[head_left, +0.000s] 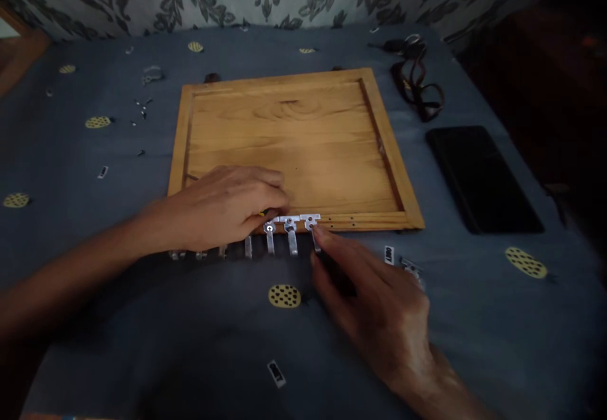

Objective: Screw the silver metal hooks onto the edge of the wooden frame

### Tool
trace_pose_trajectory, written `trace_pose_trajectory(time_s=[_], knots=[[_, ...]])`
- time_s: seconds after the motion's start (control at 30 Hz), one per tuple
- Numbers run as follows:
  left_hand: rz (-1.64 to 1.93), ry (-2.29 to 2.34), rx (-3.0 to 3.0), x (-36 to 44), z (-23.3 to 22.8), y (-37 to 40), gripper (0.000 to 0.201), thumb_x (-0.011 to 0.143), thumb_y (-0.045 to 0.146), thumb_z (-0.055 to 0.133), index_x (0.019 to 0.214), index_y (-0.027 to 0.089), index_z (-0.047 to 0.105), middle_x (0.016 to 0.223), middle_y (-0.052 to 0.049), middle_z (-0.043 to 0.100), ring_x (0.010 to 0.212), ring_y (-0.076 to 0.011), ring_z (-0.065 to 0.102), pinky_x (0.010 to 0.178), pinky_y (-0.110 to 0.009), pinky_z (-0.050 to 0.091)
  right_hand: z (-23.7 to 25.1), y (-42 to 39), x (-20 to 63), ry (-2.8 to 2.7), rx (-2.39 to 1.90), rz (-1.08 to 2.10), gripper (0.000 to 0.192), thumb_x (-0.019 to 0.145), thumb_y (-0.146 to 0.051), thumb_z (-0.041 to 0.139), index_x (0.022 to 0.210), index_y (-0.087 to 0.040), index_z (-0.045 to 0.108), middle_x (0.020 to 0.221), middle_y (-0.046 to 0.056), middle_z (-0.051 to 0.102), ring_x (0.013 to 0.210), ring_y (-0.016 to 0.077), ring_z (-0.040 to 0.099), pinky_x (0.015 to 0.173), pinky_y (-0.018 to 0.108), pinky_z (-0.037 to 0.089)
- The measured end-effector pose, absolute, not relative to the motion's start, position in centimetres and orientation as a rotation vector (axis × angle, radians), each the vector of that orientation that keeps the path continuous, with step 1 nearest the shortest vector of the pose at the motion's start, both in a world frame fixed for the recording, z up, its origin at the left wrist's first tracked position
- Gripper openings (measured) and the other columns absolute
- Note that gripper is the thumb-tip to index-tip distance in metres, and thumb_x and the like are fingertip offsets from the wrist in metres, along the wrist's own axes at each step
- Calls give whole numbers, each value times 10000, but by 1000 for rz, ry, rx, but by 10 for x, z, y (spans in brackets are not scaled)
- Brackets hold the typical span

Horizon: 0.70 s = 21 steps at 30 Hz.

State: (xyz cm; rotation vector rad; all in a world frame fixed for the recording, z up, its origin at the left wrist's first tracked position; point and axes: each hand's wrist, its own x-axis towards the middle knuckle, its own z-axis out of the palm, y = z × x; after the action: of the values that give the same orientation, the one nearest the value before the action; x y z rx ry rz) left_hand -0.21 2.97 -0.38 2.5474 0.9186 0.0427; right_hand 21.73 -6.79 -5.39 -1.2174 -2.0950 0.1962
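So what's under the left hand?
The left hand covers part of the wooden panel's near edge. Below it, lower ends of metal pieces poke out; something yellow and black peeks out at its edge. The pieces' upper parts and the rest of that item are hidden.

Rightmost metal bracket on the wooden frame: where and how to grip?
Metal bracket: probably pinch its narrow arm across the sides, from the near side; it juts past the wooden frame's near edge, while the wider plate lies on the wood.

The wooden panel (284, 135) offers passage over its far half; metal clips (291, 225) (plus left hand (232, 198) and right hand (379, 300)) crowd its near edge.
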Motion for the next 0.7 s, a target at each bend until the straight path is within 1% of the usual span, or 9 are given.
trace_pose_trajectory(time_s=[0.13,0.37,0.57,0.7], knots=[[28,914,2535,-1,-3,30,202,968,214,528,1031,230,719,1016,5,690,945,-137,642,746,-262,409,-54,-68,217,-2098,-1201,180,254,941,-118,595,1186,-181,628,1072,88,791,826,193,780,745,291,650],[1,911,2525,0,-1,30,152,941,213,580,974,217,729,965,-7,680,933,-141,634,748,-253,388,-54,-68,216,-2096,-1234,154,263,951,-143,588,1201,-215,627,1037,56,798,716,171,765,671,282,631],[38,921,2533,1,-4,30,111,931,217,607,926,206,718,925,4,672,897,-128,617,725,-245,359,-54,-68,216,-2111,-1253,129,213,960,-160,581,1165,-186,636,999,68,801,648,150,744,616,262,610],[79,902,2539,3,-7,30,107,928,224,616,894,195,713,881,6,665,860,-121,609,711,-242,355,-55,-69,217,-2105,-1256,149,223,956,-148,583,1172,-175,633,995,69,800,604,130,721,590,247,596]])
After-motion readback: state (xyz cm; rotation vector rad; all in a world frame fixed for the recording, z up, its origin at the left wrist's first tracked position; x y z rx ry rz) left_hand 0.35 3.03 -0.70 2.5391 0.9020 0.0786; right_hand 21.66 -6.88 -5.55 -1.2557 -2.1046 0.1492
